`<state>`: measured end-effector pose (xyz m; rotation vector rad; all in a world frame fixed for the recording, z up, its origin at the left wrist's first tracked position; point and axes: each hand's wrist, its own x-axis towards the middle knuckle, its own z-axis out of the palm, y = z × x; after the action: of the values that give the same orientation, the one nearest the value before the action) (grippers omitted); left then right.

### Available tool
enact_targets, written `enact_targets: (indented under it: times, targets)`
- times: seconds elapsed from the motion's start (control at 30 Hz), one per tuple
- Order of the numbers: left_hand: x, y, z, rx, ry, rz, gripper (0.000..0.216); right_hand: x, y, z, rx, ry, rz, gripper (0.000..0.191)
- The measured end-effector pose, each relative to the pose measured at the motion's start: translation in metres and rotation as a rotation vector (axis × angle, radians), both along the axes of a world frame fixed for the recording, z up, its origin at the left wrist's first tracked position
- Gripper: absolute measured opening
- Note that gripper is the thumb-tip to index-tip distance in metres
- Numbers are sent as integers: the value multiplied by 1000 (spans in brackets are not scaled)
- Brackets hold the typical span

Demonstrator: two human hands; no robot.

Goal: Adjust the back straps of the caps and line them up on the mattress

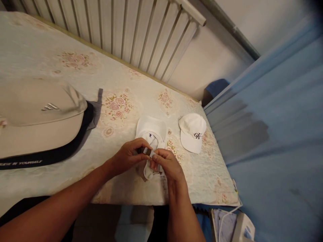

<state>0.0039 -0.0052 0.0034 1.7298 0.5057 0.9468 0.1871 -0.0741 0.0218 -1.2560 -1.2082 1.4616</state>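
Note:
A white cap (151, 125) with a small dark logo lies in front of me, its brim pointing away. Over its near part, both hands meet, fingertips close together. My left hand (130, 153) pinches one end of a short brown and white strap (148, 152) between thumb and forefinger. The strap's other end is pinched by my right hand (169, 164). The strap seems to belong to the white cap, but my fingers hide where it joins. To the right sits another white cap (193, 132) with black "CK" lettering, apart from my hands.
On the left is a stack of caps, a beige cap (32, 104) over a black brim (68, 153) and a grey strap (97, 114). A floral cloth (121, 77) covers the bed-like surface. Behind stands a white radiator (121, 30); a blue curtain (275, 134) hangs right.

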Motion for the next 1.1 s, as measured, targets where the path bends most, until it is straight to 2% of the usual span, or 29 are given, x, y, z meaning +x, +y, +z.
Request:
enact_targets:
  times: [0.2, 0.47, 0.63, 0.87, 0.97, 1.1]
  targets:
    - [0, -1, -2, -1, -11, -45, 26, -8, 1, -5, 2, 40, -14, 30]
    - [-3, 1, 1, 21, 10, -18, 23, 4, -3, 6, 20, -87, 70, 32]
    - [-1, -1, 1, -8, -7, -41, 23, -2, -5, 6, -32, -79, 2, 32]
    - [-5, -1, 1, -31, 3, -82, 26, -7, -3, 5, -16, -94, -26, 32]
    - [-10, 1, 3, -23, 49, -61, 32, -3, -4, 5, -18, -77, -27, 30]
    - [-13, 3, 5, -14, 132, -9, 24, 2, -8, 8, 1, -70, 8, 26]
